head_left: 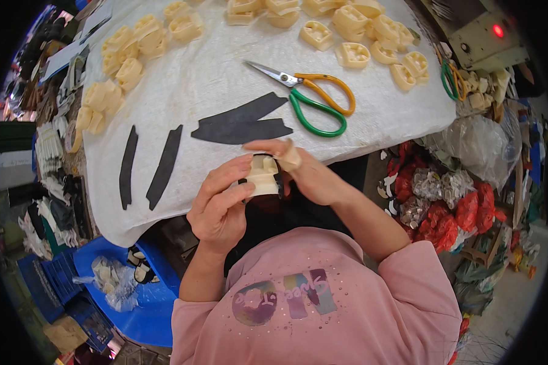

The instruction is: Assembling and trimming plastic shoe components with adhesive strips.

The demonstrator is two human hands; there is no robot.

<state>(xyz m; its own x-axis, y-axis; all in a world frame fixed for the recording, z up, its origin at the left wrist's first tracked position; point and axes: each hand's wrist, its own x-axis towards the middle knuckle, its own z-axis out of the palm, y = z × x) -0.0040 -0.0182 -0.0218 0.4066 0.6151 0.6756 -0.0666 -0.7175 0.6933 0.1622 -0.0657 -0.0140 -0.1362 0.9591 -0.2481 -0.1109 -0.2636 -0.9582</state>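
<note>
Close to the table's front edge, I hold a cream moulded piece (263,177), hollow and shaped like a shoe heel, between both hands. A black strip (280,185) runs along its right side and top edge. My left hand (218,204) pinches the piece from the left, thumb and fingers closed on it. Against its right side and top is my right hand (310,176), fingers bent round the strip-covered edge; a tan wrap (290,158) covers one digit. Part of the right hand's grip is hidden behind the piece. Beyond lie two overlapping wide black strips (243,129).
Two narrow black strips (163,167) lie at the left. Scissors (316,100) with orange and green handles rest right of centre. Several cream pieces (353,55) line the far side of the white-covered table (182,79). A blue chair (158,316) stands lower left; red bags (450,216) lie right.
</note>
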